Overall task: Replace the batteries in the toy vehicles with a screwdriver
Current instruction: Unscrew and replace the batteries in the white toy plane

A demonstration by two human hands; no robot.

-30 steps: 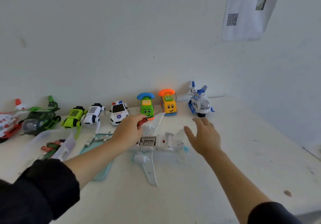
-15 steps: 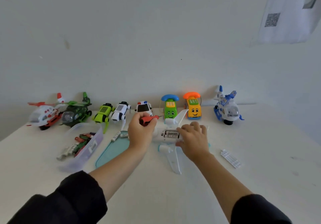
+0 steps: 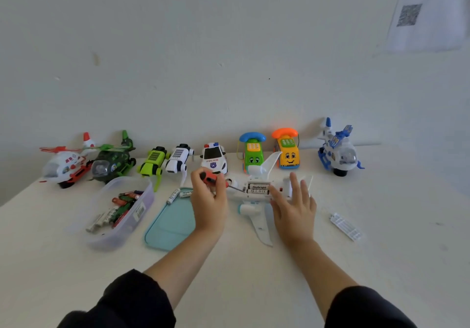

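Observation:
A white toy airplane [image 3: 256, 215] lies belly-up on the table, its battery bay open with batteries [image 3: 259, 189] showing. My left hand [image 3: 209, 201] grips a red-handled screwdriver [image 3: 211, 179], whose metal tip points at the left end of the bay. My right hand [image 3: 293, 206] rests on the plane's right side with fingers spread and straight. The white battery cover [image 3: 346, 226] lies on the table to the right.
A clear tub of used batteries [image 3: 115, 212] and a teal tray [image 3: 171, 222] with two white batteries [image 3: 180, 194] at its far end sit left of my hands. Several toy vehicles line the wall, from a red-white helicopter [image 3: 64, 164] to a blue-white helicopter [image 3: 338, 153].
My right hand has gone from curled fingers over the battery bay to spread fingers on the plane's right side. My left hand has brought the screwdriver tip down to the bay.

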